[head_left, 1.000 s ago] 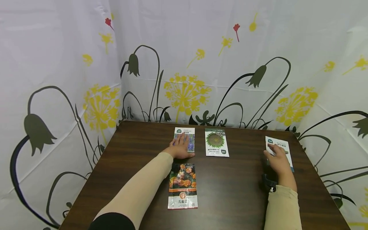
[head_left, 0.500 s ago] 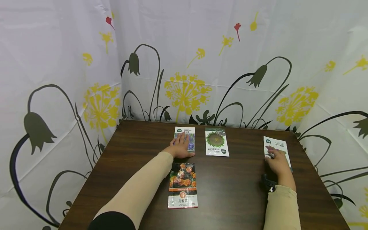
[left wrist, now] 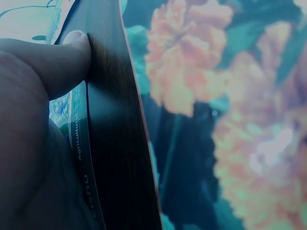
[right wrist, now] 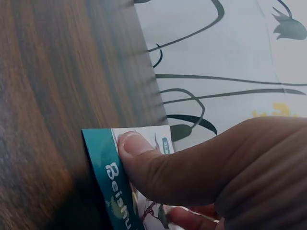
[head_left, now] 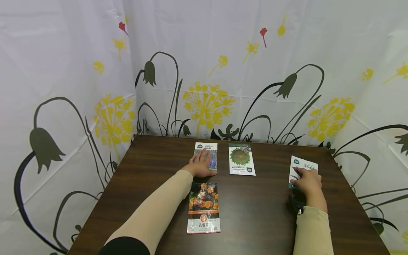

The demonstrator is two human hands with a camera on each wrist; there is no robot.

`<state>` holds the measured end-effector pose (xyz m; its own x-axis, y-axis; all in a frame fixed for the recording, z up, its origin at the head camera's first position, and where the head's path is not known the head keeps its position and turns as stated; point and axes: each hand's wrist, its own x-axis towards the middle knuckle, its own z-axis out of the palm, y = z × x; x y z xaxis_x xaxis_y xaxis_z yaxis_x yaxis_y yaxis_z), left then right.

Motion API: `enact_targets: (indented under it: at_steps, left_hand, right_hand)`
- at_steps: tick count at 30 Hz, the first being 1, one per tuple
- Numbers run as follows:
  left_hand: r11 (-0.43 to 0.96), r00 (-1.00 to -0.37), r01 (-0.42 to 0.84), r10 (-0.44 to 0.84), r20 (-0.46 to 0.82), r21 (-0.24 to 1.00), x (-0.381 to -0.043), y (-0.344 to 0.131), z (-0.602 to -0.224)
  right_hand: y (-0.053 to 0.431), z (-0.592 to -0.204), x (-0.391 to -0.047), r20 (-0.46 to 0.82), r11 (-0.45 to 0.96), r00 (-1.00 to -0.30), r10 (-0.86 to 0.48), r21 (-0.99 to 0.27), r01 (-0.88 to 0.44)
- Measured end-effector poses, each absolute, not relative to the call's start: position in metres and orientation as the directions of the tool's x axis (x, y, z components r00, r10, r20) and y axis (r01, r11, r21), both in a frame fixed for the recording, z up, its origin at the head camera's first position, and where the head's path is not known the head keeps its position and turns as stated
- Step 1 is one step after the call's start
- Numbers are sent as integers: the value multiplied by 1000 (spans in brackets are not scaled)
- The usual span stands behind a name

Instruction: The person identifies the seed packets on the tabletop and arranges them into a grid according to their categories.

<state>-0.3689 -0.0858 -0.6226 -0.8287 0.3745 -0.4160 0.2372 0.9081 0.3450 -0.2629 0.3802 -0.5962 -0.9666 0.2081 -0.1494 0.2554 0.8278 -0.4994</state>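
My left hand point(head_left: 201, 166) lies with fingers spread on a seed packet point(head_left: 213, 161) with purple flowers, near the back of the table. In the left wrist view its thumb point(left wrist: 72, 52) stretches across that packet's edge. At the right, my right hand point(head_left: 309, 183) grips a white seed packet point(head_left: 299, 163) with a teal end. The right wrist view has the thumb point(right wrist: 163, 165) pressed on the teal-and-white packet point(right wrist: 103, 148), other fingers partly hidden behind it. Its far end leans slightly left.
A sunflower seed packet point(head_left: 242, 161) lies between the hands toward the back. An orange-flower seed packet point(head_left: 204, 209) lies in front of the left hand. The brown table point(head_left: 255, 219) meets a flower-printed curtain point(head_left: 204, 42) at its back edge.
The right hand has closed on the white packet, which has shifted left and turned so that its near end points more to the left. The left hand has stayed on its packet.
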Motion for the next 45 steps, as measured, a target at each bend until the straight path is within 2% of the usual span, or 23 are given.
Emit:
enact_targets:
  at_steps: [7,14,23,28,35,45]
  left_hand:
    - [906,-833,254,383,-398,339,-367,-84,-619]
    - [902,-837,251,384,-389,350,-365,-86,-622]
    - [902,-849,261,384,-363,345,-369,-90,-627]
    - [899,-858,257,381,-345,355,-366,-89,-630]
    - [893,-832,246,393,-390,376,-360,-87,-635]
    - [895,-848,253,388,-362,366,-363,-87,-630]
  right_hand:
    - [379,-602,-268,-45,838,-995,88,-537,98]
    - [372,-604,-265,-120,823,-985,121,-543,167]
    - [366,-613,-277,-96,821,-991,95,-555,132]
    - [365,-615,-272,-99,795,-989,109,-589,146]
    - [359,-617,-266,-106,781,-986,129,-602,167]
    - [348,-619,-271,-82,759,-987,141,-630,161]
